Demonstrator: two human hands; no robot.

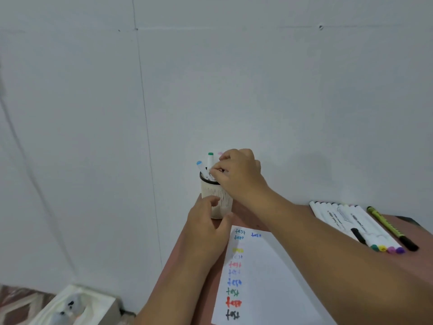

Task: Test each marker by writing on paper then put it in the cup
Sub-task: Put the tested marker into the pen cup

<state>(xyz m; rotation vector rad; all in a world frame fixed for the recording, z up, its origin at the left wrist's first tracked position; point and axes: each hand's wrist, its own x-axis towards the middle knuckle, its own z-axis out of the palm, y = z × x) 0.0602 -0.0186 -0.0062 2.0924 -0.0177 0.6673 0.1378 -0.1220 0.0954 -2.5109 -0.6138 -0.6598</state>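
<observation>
Cup (pixel 220 202): pale, ribbed, dark-rimmed; stands upright on the tabletop (pixel 246 216) at its far left corner, close against the white wall (pixel 234 78)

Markers in cup: one blue-capped (pixel 199 163), leaning left; one green-capped (pixel 210 154), nearly upright; a pink cap (pixel 220 153) just visible behind the right hand

Right hand (pixel 236 172): reaches over the cup's rim, fingers (pixel 216 171) bunched and pinching a white marker barrel (pixel 209 177) at the mouth of the cup; the marker's lower end sits inside the rim

Left hand (pixel 206 226): at the cup's near side, fingers curled round its lower wall, thumb towards the paper

Paper (pixel 264 277): white sheet lying flat on the tabletop just in front of the cup, partly under the right forearm; bears a column of the word "test" in several colours, among them black, red, green, blue and yellow

Markers not in cup (pixel 351 221): a row of white-barrelled ones lying side by side on the tabletop at the far right, well apart from both hands; near ends show green, yellow, pink and purple

Yellow-green pen (pixel 389 226): black-tipped, lying just right of that row

White box (pixel 77 306): lower left, below the tabletop, contents unclear
</observation>
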